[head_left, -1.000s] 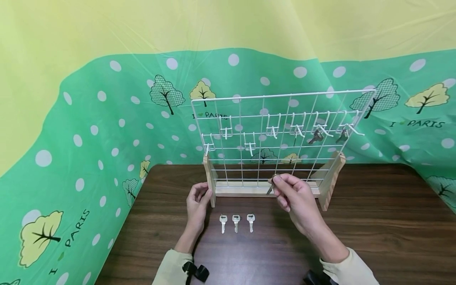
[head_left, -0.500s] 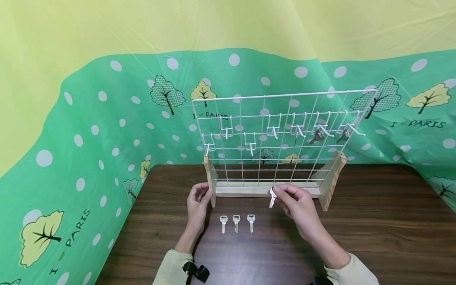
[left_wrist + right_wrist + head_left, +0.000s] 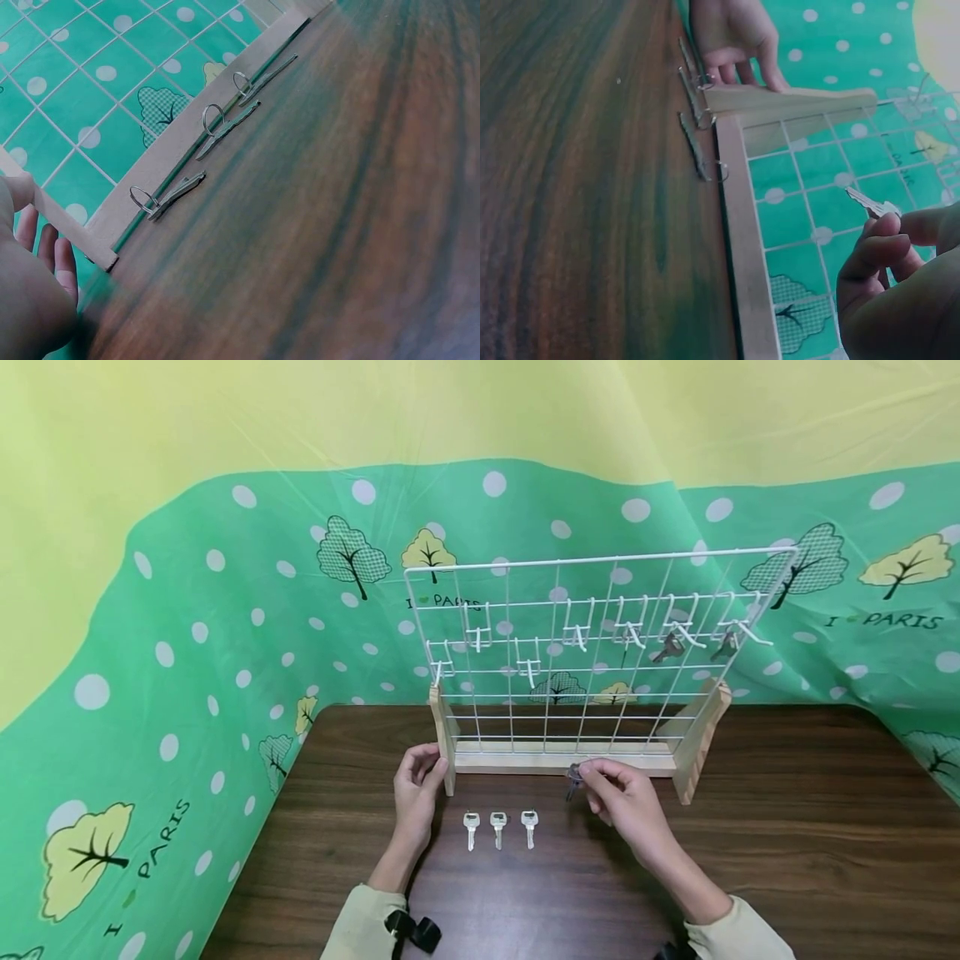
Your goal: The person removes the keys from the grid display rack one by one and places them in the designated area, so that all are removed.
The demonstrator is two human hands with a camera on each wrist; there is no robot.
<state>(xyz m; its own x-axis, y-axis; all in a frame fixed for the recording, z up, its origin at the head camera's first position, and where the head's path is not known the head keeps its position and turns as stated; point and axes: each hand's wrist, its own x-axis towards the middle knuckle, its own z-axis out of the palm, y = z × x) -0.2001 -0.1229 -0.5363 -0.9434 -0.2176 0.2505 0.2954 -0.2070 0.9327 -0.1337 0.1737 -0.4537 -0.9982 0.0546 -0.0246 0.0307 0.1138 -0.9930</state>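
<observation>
In the head view my right hand (image 3: 624, 802) pinches a key (image 3: 574, 781) between thumb and fingertips, in front of the rack's wooden base bar. The right wrist view shows that key's blade (image 3: 866, 201) sticking out past the fingertips. My left hand (image 3: 417, 785) grips the left wooden side (image 3: 442, 739) of a white wire grid rack (image 3: 555, 695), thumb at its front edge. Three silver keys (image 3: 498, 829) lie in a row on the table before the rack, each with a ring (image 3: 214, 120).
White hooks (image 3: 576, 637) hang across the grid. Keys (image 3: 670, 647) dangle from hooks at the right. The rack stands on a dark wooden table (image 3: 817, 827), with a green and yellow printed cloth (image 3: 225, 610) behind it and at the left.
My right hand has come down a little with the key, which has turned in the fingers from a bright flat face to a darker one. The left hand stays on the rack.
</observation>
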